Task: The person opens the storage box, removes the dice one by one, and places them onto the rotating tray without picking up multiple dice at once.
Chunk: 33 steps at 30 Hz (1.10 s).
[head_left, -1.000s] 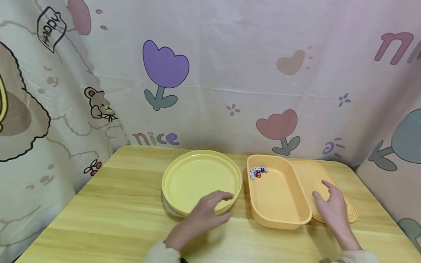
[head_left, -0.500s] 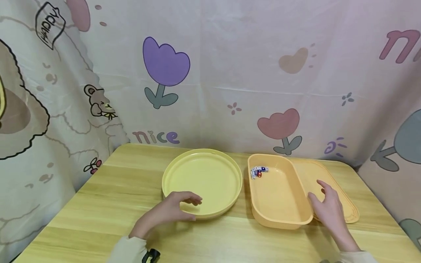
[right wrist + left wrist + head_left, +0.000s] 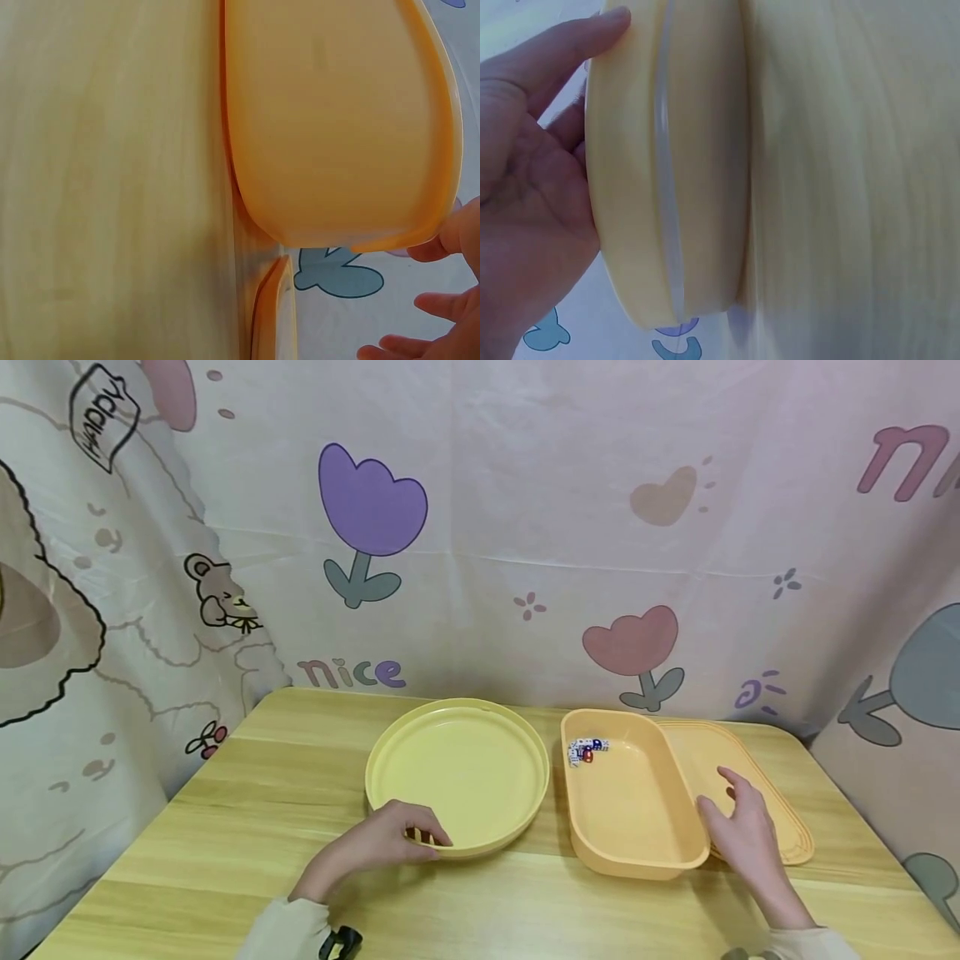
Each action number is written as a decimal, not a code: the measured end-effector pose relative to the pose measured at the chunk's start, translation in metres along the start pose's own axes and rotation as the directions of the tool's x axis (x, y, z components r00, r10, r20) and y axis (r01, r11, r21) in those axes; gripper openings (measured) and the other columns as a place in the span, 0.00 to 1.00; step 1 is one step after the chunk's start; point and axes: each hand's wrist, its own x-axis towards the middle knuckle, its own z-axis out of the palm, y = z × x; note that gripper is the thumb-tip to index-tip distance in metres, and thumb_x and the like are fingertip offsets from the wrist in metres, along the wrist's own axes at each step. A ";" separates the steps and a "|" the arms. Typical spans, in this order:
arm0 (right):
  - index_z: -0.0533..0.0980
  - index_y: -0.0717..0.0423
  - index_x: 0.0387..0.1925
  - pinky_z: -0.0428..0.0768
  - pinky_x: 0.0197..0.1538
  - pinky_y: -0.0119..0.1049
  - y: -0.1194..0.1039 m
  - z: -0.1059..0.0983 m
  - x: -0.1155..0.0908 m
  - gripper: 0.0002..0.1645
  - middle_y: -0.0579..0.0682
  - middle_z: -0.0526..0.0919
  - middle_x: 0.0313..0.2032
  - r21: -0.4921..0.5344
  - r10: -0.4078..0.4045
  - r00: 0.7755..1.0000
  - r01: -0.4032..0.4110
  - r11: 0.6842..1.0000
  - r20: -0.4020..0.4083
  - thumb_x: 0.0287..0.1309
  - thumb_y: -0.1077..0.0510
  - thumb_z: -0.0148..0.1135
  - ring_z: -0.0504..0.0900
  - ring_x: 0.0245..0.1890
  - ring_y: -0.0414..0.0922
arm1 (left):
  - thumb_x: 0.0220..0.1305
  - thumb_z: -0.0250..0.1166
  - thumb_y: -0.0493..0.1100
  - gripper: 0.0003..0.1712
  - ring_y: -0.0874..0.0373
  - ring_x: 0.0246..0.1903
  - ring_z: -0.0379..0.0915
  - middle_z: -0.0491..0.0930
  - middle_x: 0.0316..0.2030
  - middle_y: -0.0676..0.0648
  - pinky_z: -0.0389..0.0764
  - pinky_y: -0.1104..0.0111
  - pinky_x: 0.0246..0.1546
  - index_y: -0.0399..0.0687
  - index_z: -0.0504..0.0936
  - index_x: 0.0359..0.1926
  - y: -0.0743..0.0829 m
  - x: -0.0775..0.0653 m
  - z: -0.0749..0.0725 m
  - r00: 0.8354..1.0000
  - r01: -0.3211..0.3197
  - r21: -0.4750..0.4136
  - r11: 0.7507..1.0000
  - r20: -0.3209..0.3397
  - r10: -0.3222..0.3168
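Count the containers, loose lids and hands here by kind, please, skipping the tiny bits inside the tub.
Round yellow container: 1
Rectangular orange tub: 1
Flat orange lid: 1
Hands, a left hand and a right hand: 2
Total: 5

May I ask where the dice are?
In the head view, the dice lie in the far left corner of the box, right of the round container.

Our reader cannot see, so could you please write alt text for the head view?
A person's left hand grips a round yellow container by its near rim; the right hand touches an orange box holding small dice, beside a flat orange lid.
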 end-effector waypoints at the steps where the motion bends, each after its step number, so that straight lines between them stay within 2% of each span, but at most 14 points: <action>1: 0.56 0.71 0.67 0.62 0.53 0.64 0.000 0.000 0.000 0.36 0.78 0.57 0.61 0.001 0.003 1.000 -0.003 1.000 0.005 0.65 0.56 0.52 0.62 0.59 0.70 | 0.60 0.69 0.38 0.05 0.68 0.32 0.72 0.81 0.33 0.60 0.76 0.71 0.33 0.49 0.88 0.38 0.000 0.000 0.000 1.000 -0.005 0.001 1.000 0.005 0.005; 4: 0.56 0.71 0.68 0.62 0.54 0.64 -0.001 0.001 0.000 0.36 0.77 0.57 0.61 -0.001 0.007 1.000 -0.007 1.000 0.011 0.66 0.56 0.52 0.61 0.60 0.70 | 0.60 0.68 0.38 0.06 0.68 0.32 0.73 0.82 0.34 0.59 0.77 0.71 0.33 0.48 0.88 0.39 0.000 0.001 -0.002 0.999 -0.025 0.005 1.000 0.025 0.025; 7: 0.55 0.71 0.68 0.62 0.54 0.65 -0.003 0.002 0.001 0.36 0.77 0.57 0.62 0.001 0.001 1.000 -0.001 1.000 0.022 0.66 0.56 0.52 0.61 0.60 0.70 | 0.58 0.68 0.33 0.08 0.68 0.33 0.74 0.83 0.34 0.57 0.78 0.71 0.35 0.44 0.88 0.40 0.000 0.002 -0.006 0.998 -0.047 0.012 0.999 0.051 0.047; 10: 0.55 0.72 0.68 0.62 0.54 0.65 -0.004 0.003 0.001 0.36 0.78 0.57 0.62 0.001 -0.006 0.999 0.006 1.000 0.031 0.66 0.56 0.53 0.61 0.60 0.71 | 0.54 0.69 0.30 0.09 0.69 0.31 0.75 0.83 0.32 0.57 0.79 0.72 0.34 0.42 0.88 0.37 0.001 0.004 -0.010 0.996 -0.028 0.018 0.999 0.082 0.026; 13: 0.56 0.72 0.68 0.63 0.54 0.64 -0.004 0.003 0.001 0.36 0.78 0.57 0.61 0.001 -0.006 0.999 0.006 1.000 0.031 0.66 0.56 0.53 0.62 0.60 0.70 | 0.52 0.70 0.30 0.08 0.70 0.29 0.76 0.84 0.30 0.58 0.79 0.73 0.32 0.42 0.89 0.34 0.001 0.006 -0.013 0.994 0.019 0.012 1.000 0.107 -0.020; 17: 0.57 0.71 0.67 0.65 0.54 0.63 -0.004 0.002 -0.001 0.35 0.77 0.58 0.61 0.008 -0.002 1.000 0.002 1.000 0.015 0.66 0.55 0.53 0.63 0.60 0.70 | 0.52 0.71 0.32 0.07 0.69 0.29 0.76 0.84 0.29 0.58 0.78 0.72 0.32 0.45 0.89 0.33 0.000 0.009 -0.013 0.992 0.060 -0.021 0.998 0.111 -0.058; 21: 0.58 0.71 0.67 0.66 0.54 0.62 -0.007 0.000 0.000 0.34 0.77 0.58 0.62 0.018 -0.022 1.000 0.022 1.000 -0.005 0.66 0.56 0.53 0.63 0.60 0.70 | 0.53 0.71 0.33 0.06 0.67 0.28 0.76 0.84 0.29 0.58 0.79 0.71 0.31 0.46 0.89 0.33 -0.004 0.010 -0.012 0.993 0.067 -0.064 0.996 0.103 -0.060; 26: 0.60 0.72 0.65 0.67 0.55 0.61 -0.017 -0.003 0.001 0.32 0.76 0.60 0.61 0.043 -0.085 0.995 0.087 0.995 -0.054 0.65 0.60 0.55 0.65 0.59 0.71 | 0.53 0.71 0.33 0.06 0.66 0.28 0.77 0.84 0.30 0.57 0.79 0.70 0.30 0.44 0.89 0.34 -0.008 0.010 -0.015 0.994 0.034 -0.100 0.994 0.107 -0.023; 30: 0.61 0.71 0.65 0.68 0.55 0.59 -0.028 -0.007 0.001 0.31 0.74 0.63 0.62 0.061 -0.122 0.990 0.126 0.990 -0.068 0.65 0.61 0.55 0.66 0.59 0.70 | 0.54 0.70 0.32 0.08 0.68 0.30 0.76 0.84 0.32 0.55 0.79 0.70 0.32 0.40 0.88 0.37 -0.010 0.011 -0.014 0.990 -0.019 -0.114 0.993 0.135 0.034; 33: 0.63 0.70 0.64 0.71 0.56 0.48 -0.038 -0.010 0.002 0.30 0.71 0.65 0.62 0.068 -0.144 0.988 0.147 0.987 -0.050 0.66 0.60 0.56 0.67 0.59 0.67 | 0.56 0.69 0.31 0.09 0.69 0.31 0.75 0.84 0.33 0.53 0.80 0.70 0.35 0.38 0.87 0.39 -0.011 0.011 -0.011 0.984 -0.064 -0.114 0.991 0.160 0.082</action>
